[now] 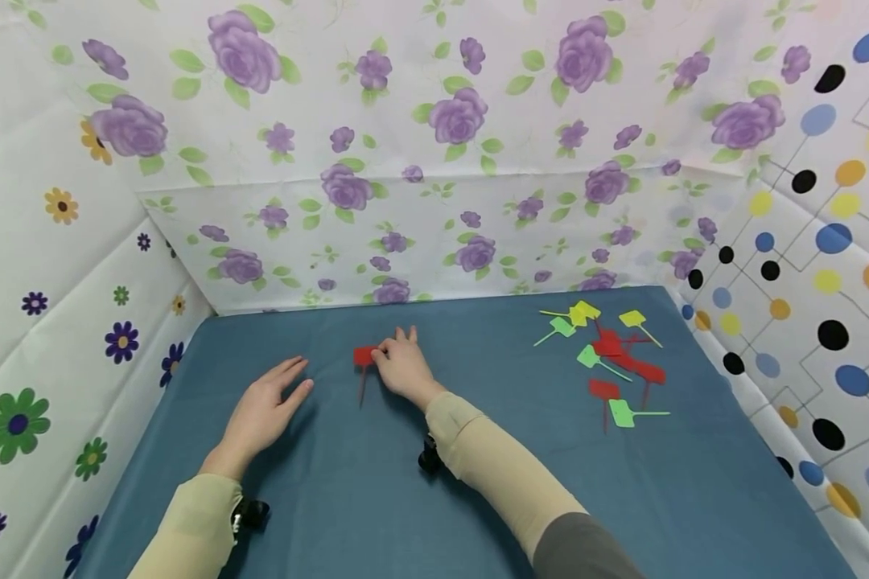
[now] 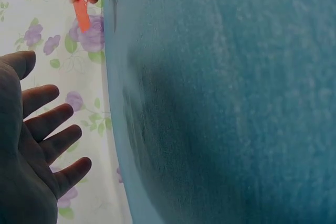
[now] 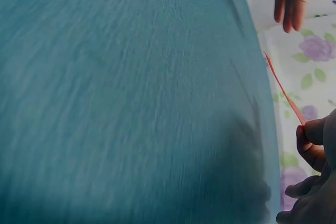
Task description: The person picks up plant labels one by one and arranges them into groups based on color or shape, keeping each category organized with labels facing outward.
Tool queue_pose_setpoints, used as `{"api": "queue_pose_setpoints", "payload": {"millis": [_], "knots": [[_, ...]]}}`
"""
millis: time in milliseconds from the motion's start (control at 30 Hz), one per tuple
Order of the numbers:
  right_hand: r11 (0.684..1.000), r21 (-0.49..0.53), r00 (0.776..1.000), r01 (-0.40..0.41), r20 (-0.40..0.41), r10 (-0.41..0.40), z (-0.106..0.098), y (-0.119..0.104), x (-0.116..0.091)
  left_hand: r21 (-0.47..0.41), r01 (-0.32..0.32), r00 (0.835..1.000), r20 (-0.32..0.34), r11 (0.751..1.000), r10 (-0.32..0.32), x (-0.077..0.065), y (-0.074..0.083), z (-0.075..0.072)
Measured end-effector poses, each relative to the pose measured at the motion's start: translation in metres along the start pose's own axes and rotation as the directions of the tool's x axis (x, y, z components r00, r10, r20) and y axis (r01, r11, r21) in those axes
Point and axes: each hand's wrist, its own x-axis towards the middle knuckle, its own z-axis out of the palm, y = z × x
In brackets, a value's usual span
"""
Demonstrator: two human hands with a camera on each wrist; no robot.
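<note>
A red T-shaped plant label [image 1: 363,355], with a flat square head and a thin stem, is pinched at the edge of its head between the thumb and index finger of my right hand [image 1: 408,370]. Its stem points down toward me in the head view. The right wrist view shows the label [image 3: 284,92] edge-on, held above the blue cloth. My left hand [image 1: 259,414] hovers to the left of the label, its fingers extended and spread. Nothing lies in the left palm [image 2: 31,150] in the left wrist view.
Several red, green and yellow labels lie on the blue cloth [image 1: 478,482] at the right, with red ones [image 1: 611,344] overlapping in the middle and a green one [image 1: 622,413] nearest. A flowered sheet [image 1: 405,201] hangs behind; patterned sheets stand at both sides.
</note>
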Motion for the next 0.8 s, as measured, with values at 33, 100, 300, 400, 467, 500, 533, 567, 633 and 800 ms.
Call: {"api": "queue_pose_setpoints", "payload": {"millis": [33,100,300,400,467,500,533,567,633,800], "knots": [[1.0,-0.015,1.0,-0.005,0.004,0.005,0.002,-0.003,0.001,-0.004,0.002,1.0,0.001,1.0,-0.002,0.0,0.0,0.0],[0.998,-0.052,1.0,-0.02,0.01,0.021,0.006,-0.007,0.004,-0.008,0.005,1.0,0.004,1.0,-0.005,-0.001,0.0,0.0],[0.988,-0.145,0.998,-0.057,0.011,0.059,0.016,-0.016,0.012,-0.005,0.01,1.0,0.023,1.0,-0.01,-0.002,0.0,0.001],[0.984,-0.171,0.998,-0.058,0.011,0.06,0.021,-0.019,0.014,-0.001,0.016,0.999,0.029,1.0,-0.016,-0.002,0.0,0.001],[0.982,-0.183,0.998,-0.052,0.01,0.054,0.023,-0.021,0.015,0.0,0.018,0.999,0.029,1.0,-0.018,-0.002,-0.001,0.0],[0.981,-0.187,0.999,-0.047,0.01,0.05,0.024,-0.022,0.016,0.001,0.019,0.999,0.028,1.0,-0.019,-0.002,-0.001,0.0],[0.981,-0.189,0.999,-0.041,0.009,0.044,0.025,-0.023,0.016,0.001,0.019,0.999,0.026,1.0,-0.019,-0.002,-0.002,0.0],[0.981,-0.191,0.999,-0.037,0.007,0.039,0.025,-0.024,0.016,-0.003,0.02,1.0,0.022,1.0,-0.02,-0.002,-0.002,0.0],[0.98,-0.195,0.999,-0.036,0.006,0.038,0.027,-0.026,0.017,-0.008,0.019,1.0,0.016,1.0,-0.019,-0.003,-0.003,-0.001],[0.98,-0.197,0.999,-0.042,0.017,0.046,0.03,-0.032,0.017,-0.01,0.021,1.0,0.014,1.0,-0.021,-0.004,-0.004,0.0]]}}
